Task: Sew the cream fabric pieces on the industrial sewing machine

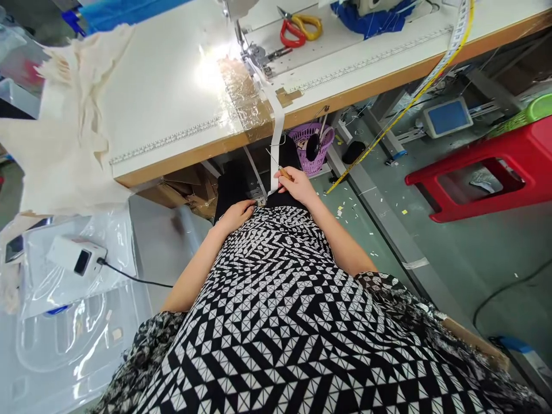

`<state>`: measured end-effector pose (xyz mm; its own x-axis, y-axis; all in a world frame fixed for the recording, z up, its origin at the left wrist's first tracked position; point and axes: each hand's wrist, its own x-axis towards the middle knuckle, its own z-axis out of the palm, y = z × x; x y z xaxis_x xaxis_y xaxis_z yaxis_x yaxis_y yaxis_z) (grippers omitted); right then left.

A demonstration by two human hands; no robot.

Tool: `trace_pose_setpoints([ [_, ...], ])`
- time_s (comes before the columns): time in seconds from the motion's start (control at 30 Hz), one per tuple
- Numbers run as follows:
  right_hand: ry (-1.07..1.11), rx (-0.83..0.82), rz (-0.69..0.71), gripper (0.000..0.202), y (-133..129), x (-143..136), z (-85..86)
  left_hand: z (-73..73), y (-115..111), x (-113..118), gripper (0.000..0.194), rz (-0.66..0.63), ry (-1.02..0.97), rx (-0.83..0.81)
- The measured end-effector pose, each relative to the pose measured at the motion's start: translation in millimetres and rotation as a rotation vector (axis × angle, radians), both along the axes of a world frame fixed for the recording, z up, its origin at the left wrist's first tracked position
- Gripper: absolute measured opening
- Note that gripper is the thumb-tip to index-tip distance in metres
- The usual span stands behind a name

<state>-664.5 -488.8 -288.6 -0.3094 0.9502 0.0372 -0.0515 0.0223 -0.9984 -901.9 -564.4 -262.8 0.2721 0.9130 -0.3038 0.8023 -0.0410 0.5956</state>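
Note:
A white strip (276,123) runs from the sewing machine's needle area (254,57) over the table's front edge and hangs down to my lap. My right hand (295,185) is closed around a small tool with a brownish handle (284,173), its thin tip pointing up and left across the strip. The fingers of that hand also touch the strip's lower end. My left hand (236,217) rests on my lap at the dress's patterned edge, its fingers bent and close together; whatever they might hold is hidden.
Red and yellow scissors (297,30) lie beside the machine. A tape measure (414,100) hangs over the table edge (190,155). Cream fabric (73,126) drapes at the left. A purple basket (317,164) stands below, and a red stool (495,172) at the right.

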Motion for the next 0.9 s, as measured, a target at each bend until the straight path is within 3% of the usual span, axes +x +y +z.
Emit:
trace_pose_setpoints([
  [0.27,-0.014,0.008,0.067,0.008,8,-10,2.8,4.3,1,-9,0.050,-0.004,-0.013,-0.021],
  [0.9,0.030,-0.026,0.042,0.013,4,-11,11.9,10.0,0,-10,0.051,-0.002,-0.009,-0.048],
])
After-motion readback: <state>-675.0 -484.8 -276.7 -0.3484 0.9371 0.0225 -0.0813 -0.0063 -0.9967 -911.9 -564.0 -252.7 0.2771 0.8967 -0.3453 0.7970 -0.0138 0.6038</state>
